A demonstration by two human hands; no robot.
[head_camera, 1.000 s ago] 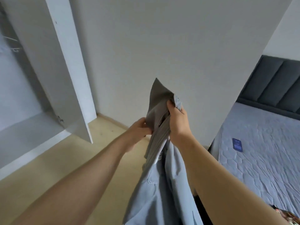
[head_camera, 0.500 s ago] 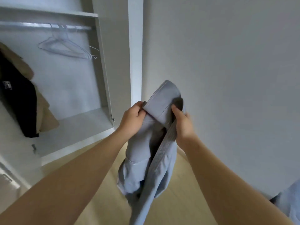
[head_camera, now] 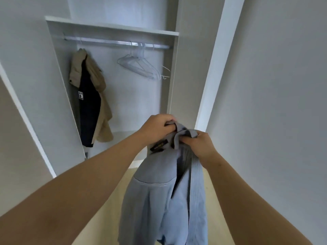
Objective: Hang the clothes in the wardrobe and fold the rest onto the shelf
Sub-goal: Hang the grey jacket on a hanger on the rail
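Light-blue shirt [head_camera: 159, 200] hangs in front of the open wardrobe [head_camera: 58, 89], held up by its collar between 2 bare hands. The rest of the cloth droops over the pale wooden floor [head_camera: 104, 213]. The left hand [head_camera: 155, 128] has its fingers [head_camera: 169, 121] curled tight and clamped on the top edge of the collar. The right hand [head_camera: 200, 145], just beside it, grips a bunched fold of the same collar, fingers curled into the cloth. A small dark label [head_camera: 159, 145] with gold lettering shows inside the neck, just below the left hand; the lettering is too blurred to read. Inside the wardrobe a metal rail [head_camera: 109, 41] runs under the top shelf [head_camera: 113, 26]. Near the rail's left end hangs a beige jacket [head_camera: 100, 85] with a dark garment [head_camera: 89, 112] inside it. Toward the right end hang several bare white hangers [head_camera: 139, 67], bunched together. A white door edge [head_camera: 215, 68] stands to the right of the wardrobe opening, above the right hand.
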